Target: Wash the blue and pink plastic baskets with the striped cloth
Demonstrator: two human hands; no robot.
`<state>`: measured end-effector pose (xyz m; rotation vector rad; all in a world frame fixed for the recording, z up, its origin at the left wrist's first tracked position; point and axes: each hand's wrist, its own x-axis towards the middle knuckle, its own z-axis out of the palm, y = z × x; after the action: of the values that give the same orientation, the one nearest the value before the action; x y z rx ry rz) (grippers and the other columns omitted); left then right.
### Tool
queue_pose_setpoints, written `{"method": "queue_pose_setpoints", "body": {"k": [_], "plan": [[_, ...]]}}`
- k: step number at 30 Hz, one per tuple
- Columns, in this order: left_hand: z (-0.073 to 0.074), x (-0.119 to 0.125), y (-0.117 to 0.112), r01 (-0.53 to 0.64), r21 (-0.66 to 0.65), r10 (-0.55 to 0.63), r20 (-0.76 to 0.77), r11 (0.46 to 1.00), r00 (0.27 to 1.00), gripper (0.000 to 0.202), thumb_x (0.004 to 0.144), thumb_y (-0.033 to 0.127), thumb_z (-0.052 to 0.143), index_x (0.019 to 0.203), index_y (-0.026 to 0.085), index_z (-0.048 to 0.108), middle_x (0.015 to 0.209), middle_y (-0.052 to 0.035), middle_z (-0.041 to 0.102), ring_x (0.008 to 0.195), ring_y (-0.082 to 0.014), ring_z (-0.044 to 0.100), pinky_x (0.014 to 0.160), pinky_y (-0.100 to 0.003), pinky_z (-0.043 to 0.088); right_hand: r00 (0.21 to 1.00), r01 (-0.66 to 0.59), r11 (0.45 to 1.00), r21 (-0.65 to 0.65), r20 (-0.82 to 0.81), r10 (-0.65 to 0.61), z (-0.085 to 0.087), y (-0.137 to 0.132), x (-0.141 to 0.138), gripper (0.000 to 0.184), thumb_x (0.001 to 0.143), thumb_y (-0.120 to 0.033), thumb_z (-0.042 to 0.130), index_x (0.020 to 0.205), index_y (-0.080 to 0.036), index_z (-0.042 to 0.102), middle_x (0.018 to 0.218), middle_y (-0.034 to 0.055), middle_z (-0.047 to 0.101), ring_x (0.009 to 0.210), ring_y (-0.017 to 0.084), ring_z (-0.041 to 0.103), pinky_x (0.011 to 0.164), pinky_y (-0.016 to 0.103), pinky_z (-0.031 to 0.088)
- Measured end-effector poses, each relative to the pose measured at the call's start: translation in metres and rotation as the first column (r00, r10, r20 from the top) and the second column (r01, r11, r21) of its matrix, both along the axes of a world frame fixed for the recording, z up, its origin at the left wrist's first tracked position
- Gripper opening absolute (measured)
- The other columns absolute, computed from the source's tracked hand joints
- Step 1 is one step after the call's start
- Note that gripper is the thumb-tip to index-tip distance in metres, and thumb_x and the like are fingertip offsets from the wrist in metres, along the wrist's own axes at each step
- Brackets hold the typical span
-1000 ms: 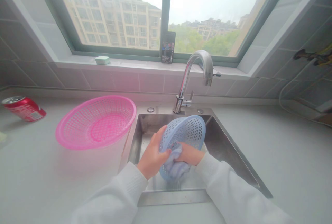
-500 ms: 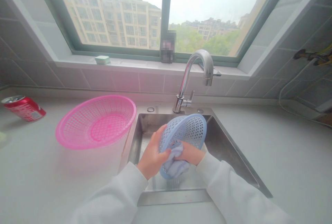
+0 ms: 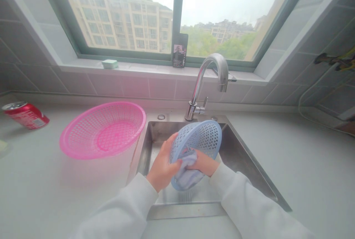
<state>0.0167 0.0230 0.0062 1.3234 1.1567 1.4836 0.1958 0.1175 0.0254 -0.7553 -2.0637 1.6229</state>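
Here, the left hand (image 3: 162,168) is clamping the basket (image 3: 205,137) tilted over the sink (image 3: 240,148) so the right hand (image 3: 203,163), clenching a cloth (image 3: 185,176), is reaching inside.

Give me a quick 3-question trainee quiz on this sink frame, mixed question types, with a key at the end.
1. True or false: the pink basket sits inside the sink.
2. Multiple choice: what does the left hand grip?
A) the pink basket's rim
B) the rim of the blue basket
C) the sink's edge
3. Fill in the blank: the right hand presses a ___ against the blue basket.

Key:
1. False. It stands on the counter, left of the sink.
2. B.
3. Cloth.
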Motion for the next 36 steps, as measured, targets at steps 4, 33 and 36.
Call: {"method": "queue_pose_setpoints", "body": {"k": [4,33,36], "plan": [[0.003,0.002,0.000,0.036,0.008,-0.036,0.042,0.999,0.998,0.084,0.087,0.048,0.073,0.161,0.031,0.038,0.154,-0.0117,0.053,0.142,-0.0394,0.053,0.121,-0.056,0.040,0.996,-0.019,0.992,-0.123,-0.090,0.008,0.004,-0.004,0.000,0.034,0.076,-0.040,0.082,0.108,-0.027,0.080,0.111,0.0070,0.081,0.115,0.034,0.071,0.115,0.056,0.048],[0.001,0.000,0.000,0.021,0.014,-0.021,-0.043,1.000,0.999,0.083,0.086,0.043,0.074,0.160,0.030,0.039,0.151,-0.0122,0.054,0.141,-0.0381,0.053,0.122,-0.056,0.040,0.997,-0.072,0.995,0.067,0.034,0.070,-0.014,0.006,0.001,0.042,0.072,-0.030,0.083,0.114,-0.029,0.077,0.125,0.0066,0.079,0.125,0.037,0.068,0.119,0.060,0.042],[0.001,-0.001,0.000,-0.006,0.009,0.007,-0.080,1.000,0.997,0.083,0.084,0.043,0.077,0.158,0.030,0.043,0.151,-0.0120,0.054,0.142,-0.0391,0.051,0.123,-0.057,0.038,0.987,-0.118,0.987,0.113,0.122,0.104,-0.015,0.007,0.002,0.048,0.072,-0.025,0.080,0.120,-0.025,0.075,0.126,0.0094,0.079,0.124,0.038,0.069,0.117,0.062,0.044]]}}
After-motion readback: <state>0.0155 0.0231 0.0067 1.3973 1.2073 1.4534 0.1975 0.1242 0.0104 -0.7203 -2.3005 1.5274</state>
